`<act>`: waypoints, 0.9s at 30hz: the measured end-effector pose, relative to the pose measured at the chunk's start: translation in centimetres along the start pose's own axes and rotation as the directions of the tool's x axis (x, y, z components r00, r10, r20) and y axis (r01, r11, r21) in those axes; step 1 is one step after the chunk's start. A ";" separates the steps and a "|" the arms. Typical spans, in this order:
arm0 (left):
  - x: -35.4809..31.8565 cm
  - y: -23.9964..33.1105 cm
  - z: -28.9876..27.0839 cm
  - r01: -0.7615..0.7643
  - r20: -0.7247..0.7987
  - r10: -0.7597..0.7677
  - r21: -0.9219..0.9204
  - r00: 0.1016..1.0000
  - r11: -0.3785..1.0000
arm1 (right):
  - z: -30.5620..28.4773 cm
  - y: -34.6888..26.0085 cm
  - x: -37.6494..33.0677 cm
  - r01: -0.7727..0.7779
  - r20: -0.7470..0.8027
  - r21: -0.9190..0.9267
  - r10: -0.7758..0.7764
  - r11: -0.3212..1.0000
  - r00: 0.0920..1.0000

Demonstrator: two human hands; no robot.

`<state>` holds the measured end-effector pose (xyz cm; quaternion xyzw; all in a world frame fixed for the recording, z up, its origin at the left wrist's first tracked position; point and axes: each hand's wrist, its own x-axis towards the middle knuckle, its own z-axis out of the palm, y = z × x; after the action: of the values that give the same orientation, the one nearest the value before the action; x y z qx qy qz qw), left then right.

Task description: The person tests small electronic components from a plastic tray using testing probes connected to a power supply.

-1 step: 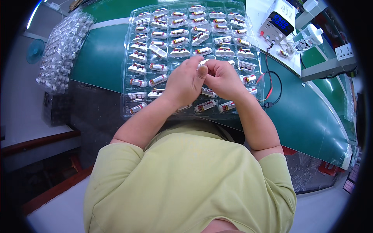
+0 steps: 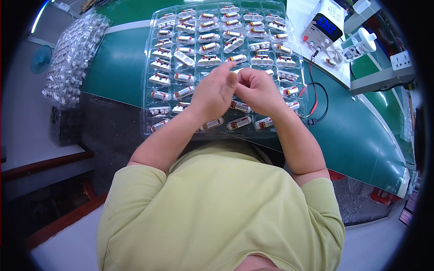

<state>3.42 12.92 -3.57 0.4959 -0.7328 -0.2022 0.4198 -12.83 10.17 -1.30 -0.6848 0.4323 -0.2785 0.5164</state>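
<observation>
Both my hands meet above a clear plastic tray (image 2: 144, 90) divided into compartments. My right hand (image 2: 261, 92) is closed in a pinch, and a bit of a white part (image 2: 238, 70) shows at its fingertips. My left hand (image 2: 214, 94) touches or nearly touches it, thumb toward the right fingers and index finger reaching forward. Whatever lies between the left fingers is hidden. The compartments around hold several small oblong white assemblies (image 2: 239, 123) with silver cells and red-yellow ends. Some lie on their side, showing white rounded bumps, like the tilted assembly (image 2: 184, 59) left of my hands.
A white power supply (image 2: 329, 22) with a lit blue display stands at the far right, red and black leads (image 2: 326, 101) running beside the tray. Near it are a white cup (image 2: 360, 45) and a grey metal arm (image 2: 379, 81). Stacked filled trays (image 2: 74, 58) stand at the left.
My left index finger has stretched forward and the left thumb has shifted slightly. Less of the white part shows between my hands. My right hand has hardly moved.
</observation>
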 end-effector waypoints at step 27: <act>0.5 -1.8 -6.1 0.543 0.434 -0.440 -0.825 0.786 0.156 | -1.0 0.4 0.3 0.516 -0.274 -0.533 -0.714 0.671 0.645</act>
<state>9.35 12.43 -1.19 0.3680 -0.3008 -0.7246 0.4991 -13.63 9.35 -1.34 -0.7963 0.3236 -0.4983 0.1136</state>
